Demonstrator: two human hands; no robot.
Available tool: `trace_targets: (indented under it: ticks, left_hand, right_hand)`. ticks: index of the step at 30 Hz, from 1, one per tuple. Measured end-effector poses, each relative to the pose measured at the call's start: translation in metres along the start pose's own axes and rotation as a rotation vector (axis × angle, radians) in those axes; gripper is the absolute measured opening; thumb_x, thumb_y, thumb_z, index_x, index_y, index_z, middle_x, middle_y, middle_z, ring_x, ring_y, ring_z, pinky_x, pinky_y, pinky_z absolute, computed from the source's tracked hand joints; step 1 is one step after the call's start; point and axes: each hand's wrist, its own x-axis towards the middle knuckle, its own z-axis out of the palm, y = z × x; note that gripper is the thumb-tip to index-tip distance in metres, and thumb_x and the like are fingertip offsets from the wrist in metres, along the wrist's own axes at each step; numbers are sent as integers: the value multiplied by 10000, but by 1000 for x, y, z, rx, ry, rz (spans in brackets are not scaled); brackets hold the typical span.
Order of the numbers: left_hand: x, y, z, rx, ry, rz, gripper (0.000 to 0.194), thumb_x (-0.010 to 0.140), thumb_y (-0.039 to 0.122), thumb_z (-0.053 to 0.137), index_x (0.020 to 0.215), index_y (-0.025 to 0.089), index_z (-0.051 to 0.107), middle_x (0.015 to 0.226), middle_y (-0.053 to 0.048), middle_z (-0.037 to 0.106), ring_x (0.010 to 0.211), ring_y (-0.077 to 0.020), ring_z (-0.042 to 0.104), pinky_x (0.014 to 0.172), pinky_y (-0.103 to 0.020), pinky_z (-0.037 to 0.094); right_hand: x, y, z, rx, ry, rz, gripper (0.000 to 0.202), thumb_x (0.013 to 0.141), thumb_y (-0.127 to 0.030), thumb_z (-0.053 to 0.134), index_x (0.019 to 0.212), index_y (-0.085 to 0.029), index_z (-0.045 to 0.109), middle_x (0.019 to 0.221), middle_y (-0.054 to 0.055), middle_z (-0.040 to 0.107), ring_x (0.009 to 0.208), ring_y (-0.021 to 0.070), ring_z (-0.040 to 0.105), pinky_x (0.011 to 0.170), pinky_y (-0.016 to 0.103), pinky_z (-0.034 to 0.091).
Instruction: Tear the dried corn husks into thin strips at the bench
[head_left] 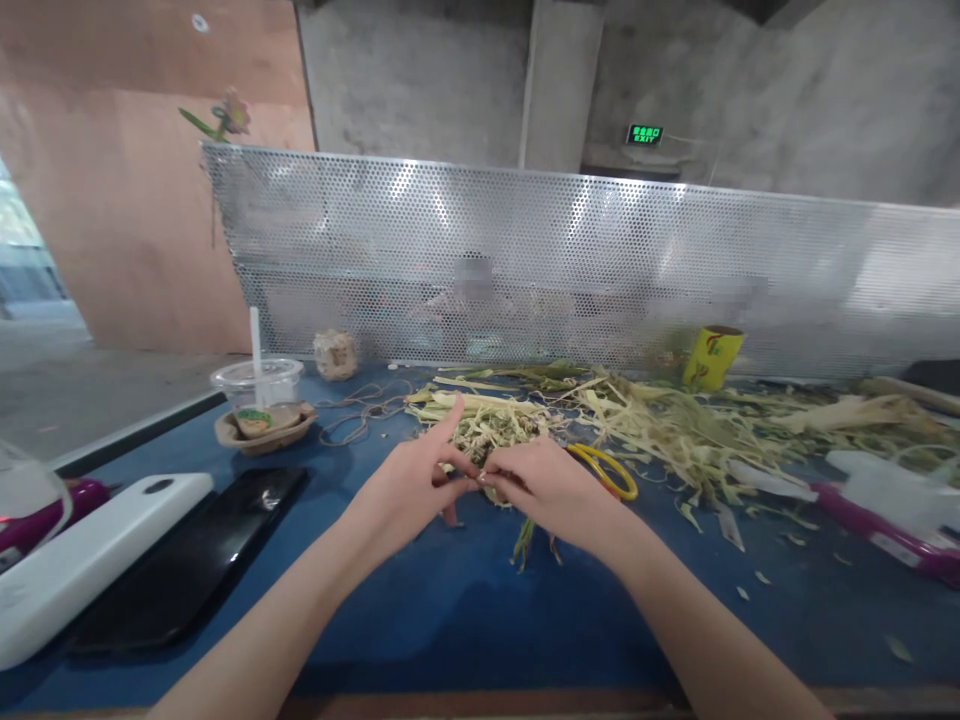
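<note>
Two flat devices: a white one (pixel 105 555) and a black phone (pixel 195 555) lie side by side, near left, on my blue tabletop (pixel 465 620).
My left hand (pixel 412 485): thumb and a finger pinch at the meeting point, one finger lifted clear.
My right hand (pixel 547 490): thumb and forefinger pinch at the same spot.
Small pale piece (pixel 481 478): between both sets of fingertips, mid-table; too small to tell exactly what it is. I judge it light, thin and easily torn, so a soft grip close to its end suits it.
Green stalk ends (pixel 523 545): sticking out just nearer than my right hand.
Dried plant bundle (pixel 499 430): just beyond my fingertips. It looks light, rough and crumbly, best cupped from its sides.
Yellow loop handles (pixel 607 470): just right of my right hand.
Purple-handled tool (pixel 877 525): far to the right.
Husks (pixel 660 420): loosely heaped, right and far; probably dry and stiff.
Lidded cup (pixel 259 385): far left, in a brown tray (pixel 266 436), beside tangled string (pixel 367 410).
Yellow tube (pixel 712 358): far right, before the perforated panel (pixel 375 240).
</note>
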Motion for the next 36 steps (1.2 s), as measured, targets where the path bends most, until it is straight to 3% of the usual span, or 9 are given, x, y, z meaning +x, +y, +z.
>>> trace_targets:
  ticks: [4,8,13,18,23,29,33,36]
  left_hand:
    - [-1,1,0,-22,71,42,762,750,248,501,1401,279,106,888,21,661,445,-101,581,537,-245,482]
    - [1,-4,2,23,145,99,646,758,261,483,1364,273,259,872,22,643,430,-86,565,519,-236,477]
    - [5,-11,9,149,273,142,577,745,238,482,1311,234,372,825,26,627,440,-73,510,538,-224,451]
    - [5,-10,14,145,279,176,693,695,177,479,1355,225,274,735,48,557,461,-71,486,545,-209,437]
    - [6,-13,18,232,256,212,780,682,143,460,1390,250,151,750,48,559,476,-75,477,571,-208,432]
    - [9,-25,28,440,316,370,770,707,113,413,1397,270,109,742,31,597,482,-98,472,508,-201,381]
    - [9,-21,24,303,337,343,760,708,133,466,1390,257,153,720,43,590,457,-84,463,513,-201,396]
    - [11,-17,16,78,417,219,737,699,187,537,1370,232,237,696,51,572,424,-68,460,518,-210,425]
  right_hand:
    - [1,3,3,149,50,44,142,851,-235,461,760,-192,563,713,-11,580,648,110,504,580,213,334]
    - [3,7,8,233,108,20,87,827,-176,463,793,-197,541,785,-3,584,713,119,516,628,224,366]
    - [6,8,16,276,131,41,114,827,-177,409,759,-201,497,696,-22,555,630,111,491,582,216,348]
    - [7,8,21,280,135,48,111,779,-154,407,726,-194,496,652,-28,519,586,100,455,559,206,331]
    - [8,9,22,258,134,146,89,719,-144,439,696,-189,513,575,-44,471,529,91,412,518,202,298]
    - [13,13,27,642,15,309,126,692,-96,396,636,-172,480,474,-58,430,460,80,417,482,187,336]
    - [10,9,17,625,32,281,114,730,-129,432,677,-167,526,529,-32,545,494,90,483,501,193,371]
    - [4,18,-7,380,139,191,192,825,-239,422,795,-174,600,813,24,665,755,130,592,681,227,429]
